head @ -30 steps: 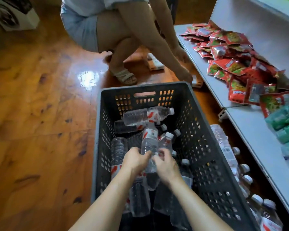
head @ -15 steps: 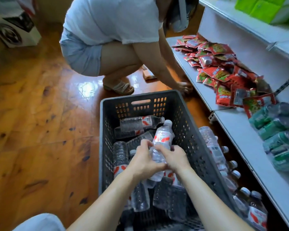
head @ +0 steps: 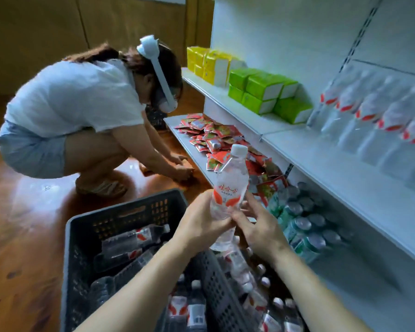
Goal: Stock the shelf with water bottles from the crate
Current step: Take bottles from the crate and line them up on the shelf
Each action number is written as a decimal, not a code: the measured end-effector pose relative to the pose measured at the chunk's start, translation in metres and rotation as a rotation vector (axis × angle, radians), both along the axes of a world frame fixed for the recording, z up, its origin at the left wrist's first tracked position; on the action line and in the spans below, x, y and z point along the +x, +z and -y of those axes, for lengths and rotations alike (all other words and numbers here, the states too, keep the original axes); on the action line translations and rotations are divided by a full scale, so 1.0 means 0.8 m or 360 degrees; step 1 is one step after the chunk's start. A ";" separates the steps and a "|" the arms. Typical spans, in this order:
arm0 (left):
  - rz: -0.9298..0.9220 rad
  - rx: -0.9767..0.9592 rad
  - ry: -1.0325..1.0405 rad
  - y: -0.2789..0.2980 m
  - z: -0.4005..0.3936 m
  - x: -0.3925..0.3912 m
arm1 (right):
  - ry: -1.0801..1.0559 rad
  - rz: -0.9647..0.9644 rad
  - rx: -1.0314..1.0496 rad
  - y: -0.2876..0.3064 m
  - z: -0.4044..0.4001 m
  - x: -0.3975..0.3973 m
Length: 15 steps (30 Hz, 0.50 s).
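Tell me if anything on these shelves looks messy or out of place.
The red snack packets lie in a loose, overlapping heap on the lower shelf, unlike the neatly stacked green boxes and yellow boxes above. Nothing looks spilled or damaged, though the picture is blurred toward the right.

Bare white board lies open on the middle shelf (head: 345,173) in front of the row of bottles (head: 379,116) standing at its back. Green boxes (head: 266,92) fill its left stretch. On the lower shelf (head: 189,149), red packets (head: 216,140) and green-wrapped bottles (head: 304,226) crowd the board. The crate (head: 120,212) wall and a crouching person (head: 77,111) close the left side.
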<state>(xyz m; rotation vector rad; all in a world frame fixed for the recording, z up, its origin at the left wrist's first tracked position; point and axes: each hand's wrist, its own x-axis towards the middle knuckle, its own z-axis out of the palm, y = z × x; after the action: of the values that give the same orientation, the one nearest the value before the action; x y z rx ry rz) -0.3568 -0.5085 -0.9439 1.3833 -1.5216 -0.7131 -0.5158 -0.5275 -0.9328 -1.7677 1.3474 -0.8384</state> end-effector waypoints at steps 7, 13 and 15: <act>0.0017 -0.0157 -0.0242 0.085 0.095 -0.102 | -0.0425 0.0006 -0.0282 0.088 0.070 -0.091; 0.0242 -0.0140 -0.0305 0.117 0.186 -0.175 | -0.0746 -0.0095 -0.0662 0.116 0.153 -0.159; 0.0484 0.0068 -0.0364 0.114 0.212 -0.189 | -0.0821 -0.0132 -0.0715 0.113 0.186 -0.175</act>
<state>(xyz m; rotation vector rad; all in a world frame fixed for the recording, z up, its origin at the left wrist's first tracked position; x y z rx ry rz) -0.5084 -0.6780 -0.8527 1.4107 -1.9373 -0.6992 -0.6559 -0.6762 -0.8423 -1.8145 1.8158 -1.4532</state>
